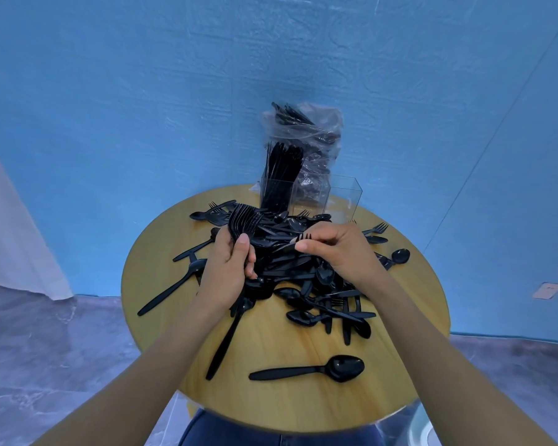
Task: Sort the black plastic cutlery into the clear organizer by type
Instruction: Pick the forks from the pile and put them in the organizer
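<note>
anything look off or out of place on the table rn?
Nothing damaged. The cutlery pile is loose and unsorted across the round table, as the task expects. One lone spoon lies apart near the front edge. Only the left compartment of the clear organizer is filled.

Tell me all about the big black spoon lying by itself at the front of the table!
The big black plastic spoon looks glossy, with an oval bowl facing up and a long tapering handle. It lies flat on the round wooden table, bowl to the right, handle to the left, apart from the cutlery pile. Neither hand touches it.
</note>
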